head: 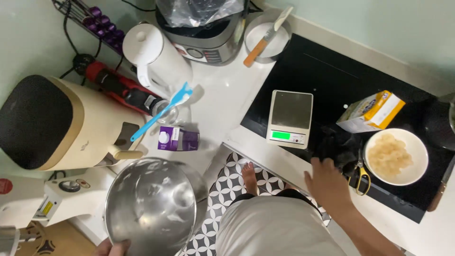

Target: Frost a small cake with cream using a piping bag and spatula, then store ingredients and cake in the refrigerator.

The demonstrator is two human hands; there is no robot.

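Left hand (111,247) fingers gripping steel bowl (150,206) rim; right hand (327,182) fingers spread, empty

Head cam, steep top-down over corner counter (222,90), mid range.

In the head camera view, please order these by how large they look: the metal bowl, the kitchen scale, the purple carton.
1. Metal bowl, largest, though the left hand holds it closer to the camera, so that is partly nearness.
2. Kitchen scale.
3. Purple carton, smallest.
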